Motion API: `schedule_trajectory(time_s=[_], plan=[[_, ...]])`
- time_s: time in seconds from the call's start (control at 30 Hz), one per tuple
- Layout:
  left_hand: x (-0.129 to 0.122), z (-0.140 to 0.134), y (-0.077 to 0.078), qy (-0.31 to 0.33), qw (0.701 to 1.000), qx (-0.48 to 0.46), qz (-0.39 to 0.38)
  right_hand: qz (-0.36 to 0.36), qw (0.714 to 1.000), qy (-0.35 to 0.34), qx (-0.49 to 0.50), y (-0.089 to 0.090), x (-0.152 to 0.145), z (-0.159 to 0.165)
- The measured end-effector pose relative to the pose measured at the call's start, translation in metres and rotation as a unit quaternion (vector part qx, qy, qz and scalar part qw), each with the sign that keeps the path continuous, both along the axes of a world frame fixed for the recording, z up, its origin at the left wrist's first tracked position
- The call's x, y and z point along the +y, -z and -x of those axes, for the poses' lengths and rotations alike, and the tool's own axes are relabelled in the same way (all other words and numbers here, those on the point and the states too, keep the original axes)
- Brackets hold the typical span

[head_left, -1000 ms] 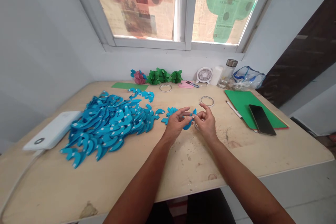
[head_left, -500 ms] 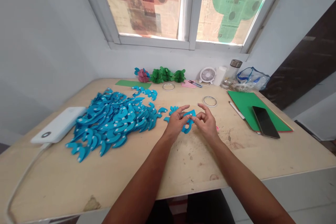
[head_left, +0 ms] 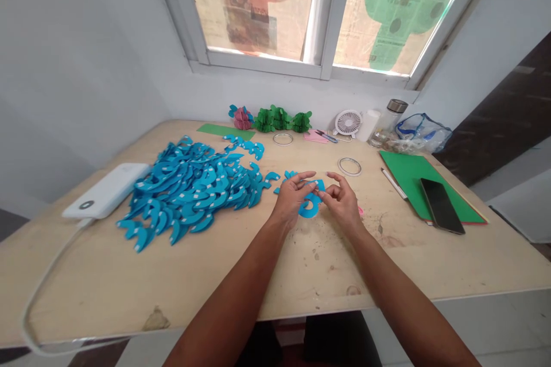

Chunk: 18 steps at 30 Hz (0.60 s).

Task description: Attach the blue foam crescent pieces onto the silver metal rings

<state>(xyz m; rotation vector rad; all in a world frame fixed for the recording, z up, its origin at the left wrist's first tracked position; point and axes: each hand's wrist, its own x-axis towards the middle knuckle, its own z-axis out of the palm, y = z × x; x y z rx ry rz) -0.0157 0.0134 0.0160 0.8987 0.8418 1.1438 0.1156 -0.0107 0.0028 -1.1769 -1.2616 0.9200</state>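
Note:
Between my two hands is a blue curved paper piece [head_left: 307, 209], held above the table. My left hand [head_left: 291, 198] grips its left side between thumb and fingers. The thumb and index finger of my right hand [head_left: 341, 200] pinch its upper right edge, where a small white patch shows. Behind my left hand, more small blue paper bits [head_left: 290, 174] lie partly hidden. To the left spreads a large heap of blue curved paper pieces [head_left: 193, 183], many with white squares on them. A bit of pink [head_left: 360, 210] peeks out beside my right hand.
A white power bank [head_left: 107, 189] with a cable lies left of the heap. Two tape rolls, one the nearer roll [head_left: 349, 167], lie beyond my hands. At right, a phone [head_left: 441, 205] rests on green sheets [head_left: 408, 172]. Green paper ornaments [head_left: 279, 119] and a small fan [head_left: 348, 123] line the wall.
The camera view has shifted slightly, so the table items appear further right. My hands keep hold of the blue paper piece, whose curved lower part now hangs turned a little differently.

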Motion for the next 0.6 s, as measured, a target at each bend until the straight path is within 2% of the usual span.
schedule_trajectory(time_s=[0.33,0.47,0.6], plan=[[-0.0017,-0.0039,-0.0048,-0.118,0.990,0.061,-0.045,-0.046,0.998,0.023,-0.047,0.0011,-0.0013,-0.0008],[-0.0014,-0.0049,-0.0045,-0.135,0.987,0.061,-0.067,-0.064,0.995,0.043,-0.065,0.0006,-0.0026,0.0000],[-0.0005,-0.0066,-0.0022,-0.137,0.984,0.069,-0.092,-0.081,0.993,0.035,-0.083,0.0014,-0.0023,-0.0003]])
